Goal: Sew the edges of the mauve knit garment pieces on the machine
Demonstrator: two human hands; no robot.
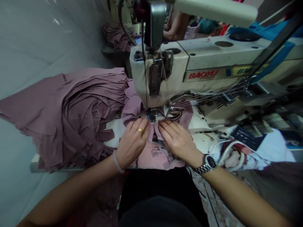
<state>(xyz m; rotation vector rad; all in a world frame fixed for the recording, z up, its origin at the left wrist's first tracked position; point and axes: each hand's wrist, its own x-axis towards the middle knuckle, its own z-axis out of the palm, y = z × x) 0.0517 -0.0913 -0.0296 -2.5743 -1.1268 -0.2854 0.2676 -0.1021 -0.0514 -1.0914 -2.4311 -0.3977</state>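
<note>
A piece of mauve fabric (132, 108) lies under the head of a sewing machine (139, 75), close to the presser foot (152, 117). My left hand (133, 140), with a ring on one finger, is closed on the fabric just left of the foot. To the right of the foot, my right hand (177, 140) has its fingers together and curled down on the same fabric. Both sets of fingertips are partly hidden against the cloth. Several threads run down to the needle area, and the needles themselves are too small to make out.
A thick stack of mauve cut pieces (87, 107) covers the table's left side, beside a pale wall (35, 47). On the right lie a white cloth (276, 148) and a dark printed card (248, 137). Behind the machine, another person's arm (177, 26) shows.
</note>
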